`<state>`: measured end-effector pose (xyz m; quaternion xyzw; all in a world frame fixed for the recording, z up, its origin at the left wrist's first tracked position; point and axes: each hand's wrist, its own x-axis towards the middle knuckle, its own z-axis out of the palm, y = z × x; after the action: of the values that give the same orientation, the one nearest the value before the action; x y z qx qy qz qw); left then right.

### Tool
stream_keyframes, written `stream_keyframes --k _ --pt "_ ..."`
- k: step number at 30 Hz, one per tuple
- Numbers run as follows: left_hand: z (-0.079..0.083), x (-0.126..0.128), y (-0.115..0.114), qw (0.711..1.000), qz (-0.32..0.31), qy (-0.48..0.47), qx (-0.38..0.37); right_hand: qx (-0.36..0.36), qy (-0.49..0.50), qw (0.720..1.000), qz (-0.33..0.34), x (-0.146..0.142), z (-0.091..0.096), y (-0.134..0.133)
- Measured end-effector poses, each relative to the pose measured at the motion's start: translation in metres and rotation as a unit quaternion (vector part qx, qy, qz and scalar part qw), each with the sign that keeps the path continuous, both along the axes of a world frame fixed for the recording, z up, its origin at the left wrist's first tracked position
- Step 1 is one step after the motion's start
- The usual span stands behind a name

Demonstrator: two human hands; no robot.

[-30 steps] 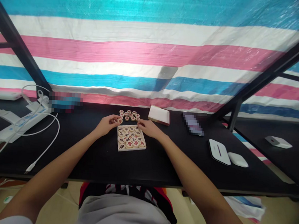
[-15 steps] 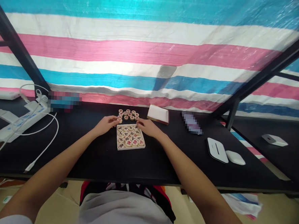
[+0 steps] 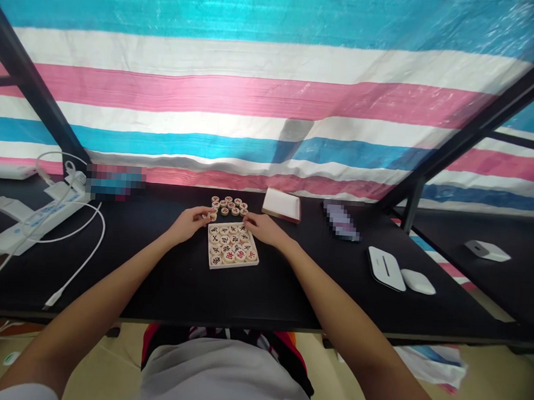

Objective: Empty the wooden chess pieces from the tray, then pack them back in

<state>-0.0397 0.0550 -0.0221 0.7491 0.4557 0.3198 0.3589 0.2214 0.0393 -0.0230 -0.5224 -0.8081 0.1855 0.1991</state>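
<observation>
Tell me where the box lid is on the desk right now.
In the head view, the white box lid lies on the black desk just right of centre, beyond the right hand and right of the loose chess pieces.

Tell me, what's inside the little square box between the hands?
The box holds round wooden game pieces with red or black characters, packed flat in rows. Whether another layer lies beneath them cannot be seen, since the top pieces cover it.
</observation>
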Motion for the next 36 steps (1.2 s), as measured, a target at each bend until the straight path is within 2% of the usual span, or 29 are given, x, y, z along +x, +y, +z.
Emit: stream_keyframes --k 5,10,15,19,22,24,29,30,33,36 --pt "0.002 -0.001 0.000 0.998 0.014 0.056 0.032 0.001 0.001 1.000 0.000 0.001 0.000 0.000" --pt "0.005 -0.002 0.000 0.992 0.007 0.126 0.026 0.002 0.000 1.000 0.004 0.001 0.000 0.000" --pt "-0.001 -0.002 0.001 0.973 -0.012 0.211 0.091 -0.001 -0.006 1.000 0.000 0.000 0.002 -0.001" --pt "-0.002 -0.002 0.000 0.973 -0.009 0.195 0.125 0.000 -0.009 1.000 0.000 0.000 0.002 0.000" --pt "0.005 -0.001 -0.007 0.971 -0.013 0.177 0.161 0.000 -0.008 1.000 -0.004 -0.001 0.001 0.000" --pt "0.013 0.002 -0.016 0.966 -0.051 0.171 0.187 0.000 -0.008 1.000 -0.010 -0.001 0.001 0.000" --pt "0.028 0.019 -0.047 0.930 -0.237 0.174 0.221 0.002 -0.006 1.000 -0.018 -0.003 0.003 -0.001" --pt "0.029 0.023 -0.052 0.925 -0.256 0.174 0.222 0.002 -0.005 1.000 -0.018 -0.003 0.003 -0.001" --pt "0.028 0.032 -0.059 0.919 -0.272 0.181 0.219 0.000 -0.003 1.000 -0.015 -0.003 0.003 -0.001" --pt "0.026 0.032 -0.059 0.929 -0.264 0.178 0.187 -0.005 -0.003 1.000 -0.014 -0.003 0.004 -0.001"
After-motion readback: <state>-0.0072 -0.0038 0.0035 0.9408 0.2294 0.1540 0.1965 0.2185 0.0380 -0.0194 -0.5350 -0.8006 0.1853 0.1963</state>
